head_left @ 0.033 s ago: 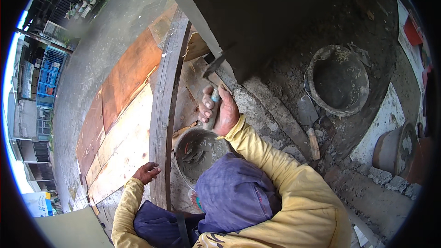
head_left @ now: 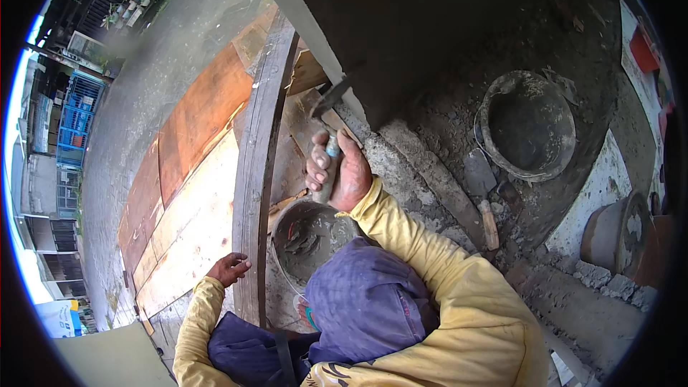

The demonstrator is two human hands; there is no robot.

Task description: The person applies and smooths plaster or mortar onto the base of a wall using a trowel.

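My right hand (head_left: pixel 342 172) is wrapped round the handle of a trowel (head_left: pixel 332 100). The trowel's narrow dark blade lies across the lower edge of a grey wall corner (head_left: pixel 315 36). Just below that hand stands a bucket (head_left: pixel 278 261) with wet grey mortar (head_left: pixel 315 233) inside, partly hidden by my purple-clad knee. My left hand (head_left: pixel 229 269) is beside a long wooden beam (head_left: pixel 251 208), its fingers loosely bent and nothing visible in them. Whether its fingertips touch the beam I cannot tell.
Plywood sheets (head_left: pixel 193 136) lie left of the beam. To the right stand another mortar-caked bucket (head_left: pixel 566 165) and a second trowel (head_left: pixel 489 226) on rubble. A round container (head_left: pixel 602 236) and a pale board (head_left: pixel 602 186) are at far right. The dark wall rises ahead.
My right hand and the trowel have shifted slightly left, and the blade has turned a little at the wall edge. My left hand stays by the beam.
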